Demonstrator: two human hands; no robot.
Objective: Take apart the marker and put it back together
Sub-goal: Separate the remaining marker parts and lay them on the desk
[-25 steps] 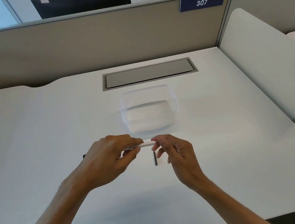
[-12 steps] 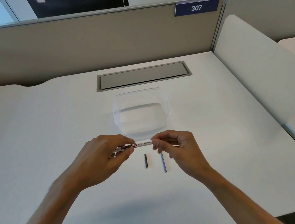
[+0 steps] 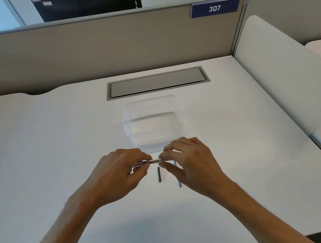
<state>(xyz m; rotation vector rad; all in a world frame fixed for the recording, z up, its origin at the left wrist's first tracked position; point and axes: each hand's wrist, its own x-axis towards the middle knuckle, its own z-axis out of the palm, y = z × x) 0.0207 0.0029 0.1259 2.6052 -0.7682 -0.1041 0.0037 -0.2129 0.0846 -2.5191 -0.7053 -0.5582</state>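
Note:
I hold the white marker barrel [image 3: 155, 161] level above the desk, its printed label facing me. My left hand [image 3: 119, 173] pinches its left end and my right hand [image 3: 187, 159] pinches its right end. Both barrel ends are hidden by my fingers. Below the barrel, a short dark rod-like part [image 3: 159, 174] lies on the white desk [image 3: 55, 161]. A thin blue rod [image 3: 178, 179] lies just to its right, partly covered by my right hand.
A clear plastic container [image 3: 154, 120] stands just beyond my hands. A grey cable hatch [image 3: 157, 82] is set into the desk behind it. Partition walls close the back and right side; a white side panel [image 3: 289, 81] slopes along the right.
My right hand has turned palm-down over the barrel's right end and now covers more of the blue rod. The view has shifted slightly; the left hand keeps its grip.

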